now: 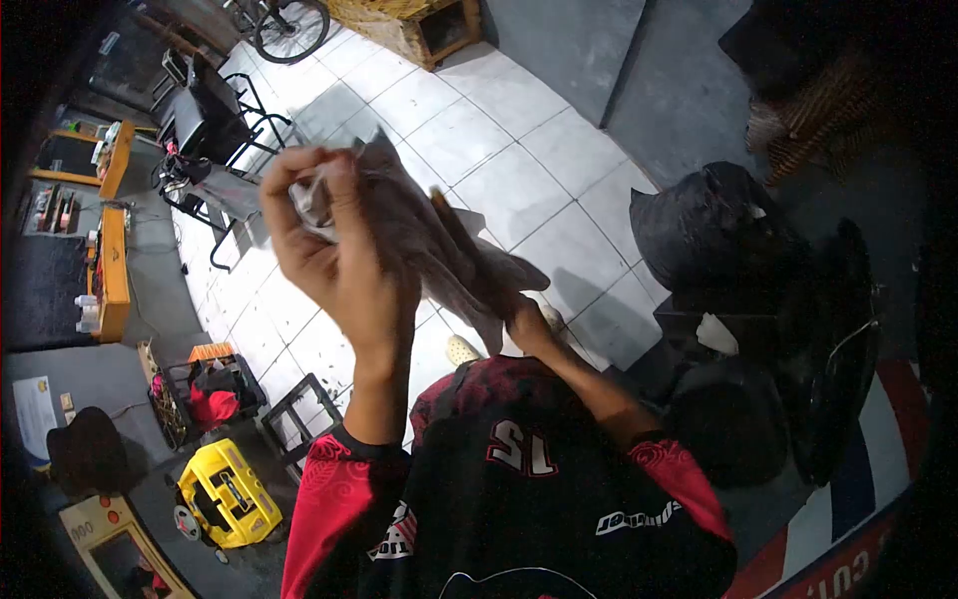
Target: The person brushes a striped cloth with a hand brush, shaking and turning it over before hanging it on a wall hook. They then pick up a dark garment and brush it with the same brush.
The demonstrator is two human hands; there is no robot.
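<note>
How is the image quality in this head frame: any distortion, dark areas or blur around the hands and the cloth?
Head view: strong fisheye bending, floor tiles curve and the corners fall to black vignette; light is dim and uneven, brightest on the tiles, right side nearly lost in shadow; the left hand and the cloth look slightly soft; the right hand is partly hidden by the cloth.
</note>
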